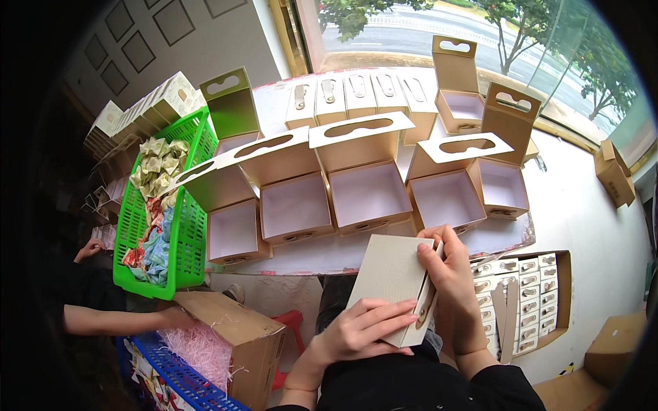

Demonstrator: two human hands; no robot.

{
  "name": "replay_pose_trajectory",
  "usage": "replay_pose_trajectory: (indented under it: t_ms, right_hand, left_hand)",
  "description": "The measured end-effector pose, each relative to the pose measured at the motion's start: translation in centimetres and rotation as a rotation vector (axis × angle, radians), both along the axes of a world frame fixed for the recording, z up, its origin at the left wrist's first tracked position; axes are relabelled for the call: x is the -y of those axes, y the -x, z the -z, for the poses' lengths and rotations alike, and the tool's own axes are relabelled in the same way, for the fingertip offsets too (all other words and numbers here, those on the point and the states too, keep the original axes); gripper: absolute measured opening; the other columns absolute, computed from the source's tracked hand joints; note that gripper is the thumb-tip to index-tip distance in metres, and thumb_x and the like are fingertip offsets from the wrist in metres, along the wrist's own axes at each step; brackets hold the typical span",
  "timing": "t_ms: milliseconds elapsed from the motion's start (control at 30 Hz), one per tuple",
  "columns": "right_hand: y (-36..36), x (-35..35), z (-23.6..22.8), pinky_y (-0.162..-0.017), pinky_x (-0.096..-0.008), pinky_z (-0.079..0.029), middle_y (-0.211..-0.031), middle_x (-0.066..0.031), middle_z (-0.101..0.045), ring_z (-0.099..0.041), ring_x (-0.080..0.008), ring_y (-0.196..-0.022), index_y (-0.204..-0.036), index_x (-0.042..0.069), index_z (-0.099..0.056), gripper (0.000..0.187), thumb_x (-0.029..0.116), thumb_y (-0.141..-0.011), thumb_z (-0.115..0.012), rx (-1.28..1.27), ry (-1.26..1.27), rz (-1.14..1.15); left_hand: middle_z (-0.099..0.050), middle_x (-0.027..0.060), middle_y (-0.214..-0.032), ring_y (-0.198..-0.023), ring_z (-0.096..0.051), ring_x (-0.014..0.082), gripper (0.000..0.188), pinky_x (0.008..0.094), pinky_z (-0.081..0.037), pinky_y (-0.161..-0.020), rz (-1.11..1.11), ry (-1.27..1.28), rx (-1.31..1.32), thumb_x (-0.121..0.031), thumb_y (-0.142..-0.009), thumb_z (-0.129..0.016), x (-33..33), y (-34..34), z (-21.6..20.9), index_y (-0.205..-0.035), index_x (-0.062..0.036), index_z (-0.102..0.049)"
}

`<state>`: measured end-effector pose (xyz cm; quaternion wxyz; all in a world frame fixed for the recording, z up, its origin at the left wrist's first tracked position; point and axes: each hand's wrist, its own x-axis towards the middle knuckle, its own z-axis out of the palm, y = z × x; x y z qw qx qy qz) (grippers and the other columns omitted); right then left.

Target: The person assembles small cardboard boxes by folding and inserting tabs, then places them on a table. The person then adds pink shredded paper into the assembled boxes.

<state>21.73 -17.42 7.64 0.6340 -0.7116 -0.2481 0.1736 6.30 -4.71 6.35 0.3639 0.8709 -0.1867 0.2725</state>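
Folded beige box (392, 284) sits at lower centre of the frame, tilted, clear of the desk (576, 205). Left hand (363, 329) has its grip closed around the lower edge, steadying it; right hand (449, 288) pinches the slotted hanger side, apparently to work that flap. Open boxes (367, 192) stand in a row above, lids up, cavities facing the person.

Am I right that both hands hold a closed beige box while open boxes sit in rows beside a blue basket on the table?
Nearly. The head view shows the basket on the table is green, not blue. The left hand and right hand do hold a closed beige box, with open boxes in rows.
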Motion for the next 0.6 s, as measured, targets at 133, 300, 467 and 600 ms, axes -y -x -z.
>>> replay_pose_trajectory:
  t_ms: [133, 300, 467, 600]
  right_hand:
    - [0.1, 0.0, -0.3, -0.059, -0.0252, -0.043, -0.072, -0.0034, -0.053, -0.049, -0.0093, -0.066, -0.092, -0.002, -0.055, 0.019, 0.014, -0.084, -0.061, -0.083, 0.011, -0.191]
    - [0.0, -0.7, -0.1, -0.06, -0.0236, -0.041, -0.077, -0.0058, -0.052, -0.046, -0.0082, -0.07, -0.081, 0.001, -0.044, 0.021, 0.011, -0.083, -0.062, -0.049, -0.07, -0.318]
    - [-1.5, 0.1, -0.8, -0.075, -0.0231, -0.04, -0.102, -0.0076, -0.049, -0.045, -0.0094, -0.083, -0.077, 0.008, -0.035, 0.019, 0.0, -0.076, -0.052, -0.485, -0.21, -0.423]
    - [-2.3, -0.1, -0.2, -0.09, -0.0266, -0.035, -0.097, -0.0092, -0.049, -0.045, -0.0139, -0.089, -0.074, 0.009, -0.034, 0.021, 0.004, -0.062, -0.049, -0.444, -0.39, -0.489]
  left_hand:
    - [-0.011, 0.0318, -0.147, -0.133, -0.017, 0.0518, 0.091, 0.0584, -0.021, -0.106, 0.086, -0.034, -0.251, -0.052, -0.062, -0.077, -2.1, -0.5, -1.3, -0.139, -0.0184, -0.041]
    - [0.0, 0.0382, -0.145, -0.133, -0.012, 0.0546, 0.114, 0.0628, -0.014, -0.104, 0.019, -0.094, -0.442, -0.063, -0.051, -0.077, -2.1, -0.8, -2.2, -0.146, -0.0218, -0.027]
    - [-0.004, 0.0415, -0.143, -0.128, -0.02, 0.0541, 0.121, 0.0564, -0.024, -0.099, -0.054, -0.131, -0.495, -0.068, -0.045, -0.077, -1.8, -1.3, -2.6, -0.145, -0.0182, -0.029]
    - [-0.008, 0.0406, -0.143, -0.128, -0.022, 0.0535, 0.105, 0.0528, -0.025, -0.1, -0.05, -0.17, -0.503, -0.068, -0.044, -0.077, -2.0, -1.4, -3.0, -0.136, -0.0273, -0.045]
